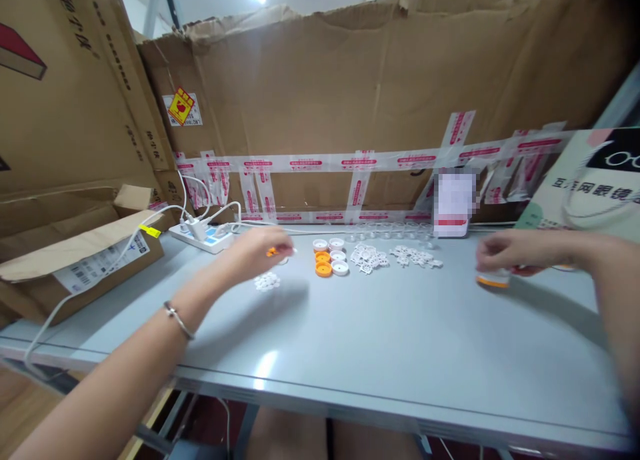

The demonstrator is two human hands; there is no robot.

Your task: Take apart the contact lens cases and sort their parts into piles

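Observation:
My left hand (267, 248) hovers above the table at centre left, thumb and fingers pinched, with a small white piece (295, 251) showing at the fingertips. Small orange pieces (272, 252) show at that hand, partly hidden by it. Just below lies a pile of small white discs (267, 282). At the right, my right hand (503, 252) is closed around a clear cup with an orange rim (493, 281), low over the table; the fingers hide much of it. Between the hands sit orange round caps (323, 269) and white round caps (340, 268) in two columns.
White plastic parts (369, 259) and a second pile of white parts (416, 257) lie mid-table. Clear cups (395, 232) line the back near a phone-like blurred object (454, 203). A power strip (205, 237) and an opened carton (85, 260) stand left. Cardboard (310, 80) walls the back.

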